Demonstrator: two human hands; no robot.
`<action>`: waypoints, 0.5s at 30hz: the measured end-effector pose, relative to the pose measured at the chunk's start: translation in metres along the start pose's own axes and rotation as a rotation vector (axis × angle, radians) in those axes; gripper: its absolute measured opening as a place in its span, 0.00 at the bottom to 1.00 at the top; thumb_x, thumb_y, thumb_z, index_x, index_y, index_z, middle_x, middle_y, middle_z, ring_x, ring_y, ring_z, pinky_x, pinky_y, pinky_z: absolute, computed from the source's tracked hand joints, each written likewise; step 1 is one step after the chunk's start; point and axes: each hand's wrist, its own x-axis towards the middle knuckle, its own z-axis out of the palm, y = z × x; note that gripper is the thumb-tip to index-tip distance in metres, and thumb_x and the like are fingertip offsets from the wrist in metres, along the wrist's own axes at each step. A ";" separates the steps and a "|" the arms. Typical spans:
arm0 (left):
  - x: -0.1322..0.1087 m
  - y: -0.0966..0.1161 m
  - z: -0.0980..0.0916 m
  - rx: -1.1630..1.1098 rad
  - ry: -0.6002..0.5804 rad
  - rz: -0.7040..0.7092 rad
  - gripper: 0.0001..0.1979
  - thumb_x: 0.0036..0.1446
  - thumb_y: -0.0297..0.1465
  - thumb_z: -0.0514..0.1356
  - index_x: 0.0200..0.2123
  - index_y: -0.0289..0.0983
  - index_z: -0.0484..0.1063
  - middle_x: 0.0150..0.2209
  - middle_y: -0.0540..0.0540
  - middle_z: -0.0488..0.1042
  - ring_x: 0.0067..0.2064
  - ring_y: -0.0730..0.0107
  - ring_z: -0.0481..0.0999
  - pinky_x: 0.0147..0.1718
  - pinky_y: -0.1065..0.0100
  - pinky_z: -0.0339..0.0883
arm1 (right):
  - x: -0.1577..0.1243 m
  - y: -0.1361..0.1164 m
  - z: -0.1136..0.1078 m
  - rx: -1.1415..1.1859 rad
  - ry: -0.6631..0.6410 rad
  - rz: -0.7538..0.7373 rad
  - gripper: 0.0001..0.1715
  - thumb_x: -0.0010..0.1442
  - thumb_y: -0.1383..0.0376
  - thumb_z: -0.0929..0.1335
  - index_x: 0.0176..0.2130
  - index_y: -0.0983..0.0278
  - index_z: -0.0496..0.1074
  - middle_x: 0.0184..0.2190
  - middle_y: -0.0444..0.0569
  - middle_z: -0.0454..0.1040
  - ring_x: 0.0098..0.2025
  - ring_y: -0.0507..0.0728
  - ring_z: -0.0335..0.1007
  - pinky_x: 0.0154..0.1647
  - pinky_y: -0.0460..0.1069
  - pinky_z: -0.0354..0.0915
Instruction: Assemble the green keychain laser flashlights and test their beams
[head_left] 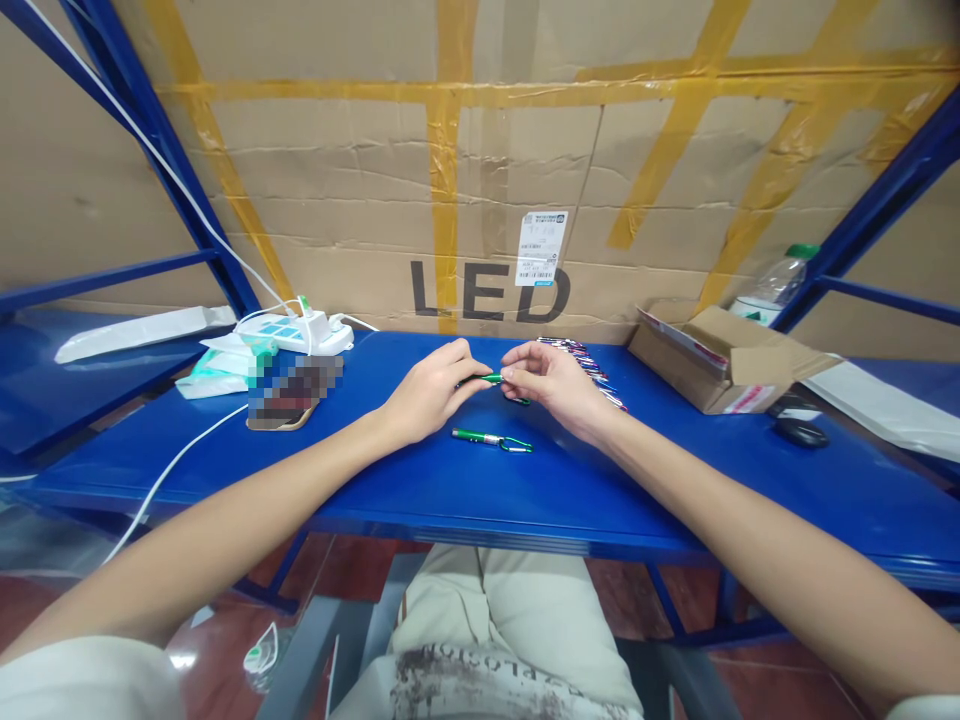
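My left hand [431, 388] and my right hand [551, 383] meet over the blue table [420, 480], both pinching one small green pen-shaped torch [491, 379] between their fingertips. The left fingers grip its body, the right fingers its other end. A second green torch with a silver middle and a green clip [491, 439] lies flat on the table just in front of my hands, touching neither. Behind my right hand lies a row of several similar small torches [592, 368] in mixed colours.
An open cardboard box [720, 365] stands at the right, a dark mouse [801, 432] beside it and a plastic bottle [776, 285] behind. On the left are a white power strip [296, 330], tissue packs [225, 368] and a blurred item [294, 392]. A cardboard wall marked LED backs the table.
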 end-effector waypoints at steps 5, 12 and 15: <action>0.001 0.000 0.002 -0.073 0.024 -0.112 0.11 0.75 0.36 0.61 0.49 0.36 0.82 0.39 0.45 0.73 0.41 0.65 0.76 0.42 0.65 0.71 | 0.001 0.002 -0.001 -0.169 0.005 -0.220 0.24 0.56 0.51 0.81 0.42 0.60 0.74 0.33 0.46 0.80 0.35 0.57 0.78 0.40 0.53 0.75; 0.005 -0.002 -0.001 -0.199 -0.032 -0.281 0.09 0.72 0.36 0.65 0.46 0.39 0.85 0.35 0.47 0.74 0.37 0.67 0.74 0.38 0.66 0.68 | 0.001 0.002 -0.007 -0.365 -0.044 -0.336 0.15 0.63 0.56 0.76 0.45 0.59 0.73 0.36 0.47 0.82 0.38 0.59 0.80 0.42 0.55 0.75; 0.005 -0.003 0.000 -0.230 -0.030 -0.270 0.07 0.70 0.34 0.67 0.44 0.38 0.85 0.35 0.48 0.74 0.37 0.67 0.74 0.38 0.66 0.67 | 0.001 0.004 -0.008 -0.381 -0.056 -0.322 0.15 0.64 0.57 0.75 0.46 0.59 0.72 0.33 0.46 0.81 0.37 0.59 0.79 0.40 0.54 0.74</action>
